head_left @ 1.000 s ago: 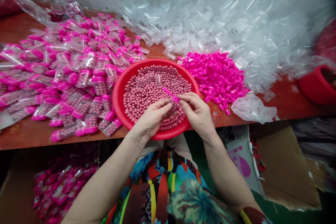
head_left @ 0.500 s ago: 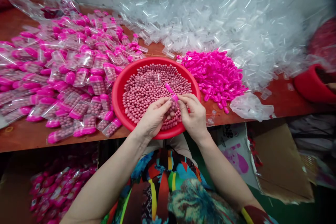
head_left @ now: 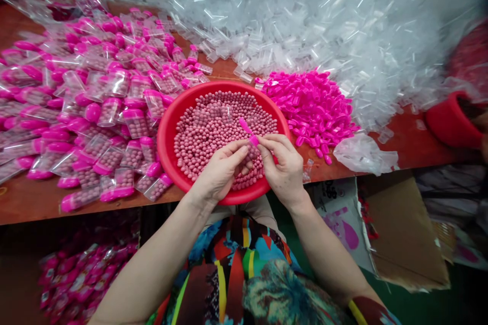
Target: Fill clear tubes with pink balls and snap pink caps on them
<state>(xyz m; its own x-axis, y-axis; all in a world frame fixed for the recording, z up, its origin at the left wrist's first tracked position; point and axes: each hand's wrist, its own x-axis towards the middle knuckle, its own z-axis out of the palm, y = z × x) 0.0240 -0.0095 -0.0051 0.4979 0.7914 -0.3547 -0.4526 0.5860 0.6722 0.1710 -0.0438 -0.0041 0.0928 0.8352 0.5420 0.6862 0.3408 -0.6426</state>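
Note:
My left hand (head_left: 220, 170) and my right hand (head_left: 282, 166) meet over the near side of a red bowl (head_left: 168, 132) filled with small pink balls (head_left: 208, 129). Between them they pinch a small clear container (head_left: 252, 151) of pink balls. A bright pink cap (head_left: 247, 132) sticks up from it at my right fingertips. Both hands are closed on it.
Filled, pink-capped containers (head_left: 95, 101) are heaped left of the bowl. Loose pink caps (head_left: 312, 106) lie to its right, and a big pile of clear empty containers (head_left: 324, 40) sits behind. A red tub (head_left: 452, 119) stands at far right. Cardboard boxes (head_left: 407, 233) sit under the table.
The hands have stayed together over the bowl, drawing slightly closer. The view has shifted a little to the right and down.

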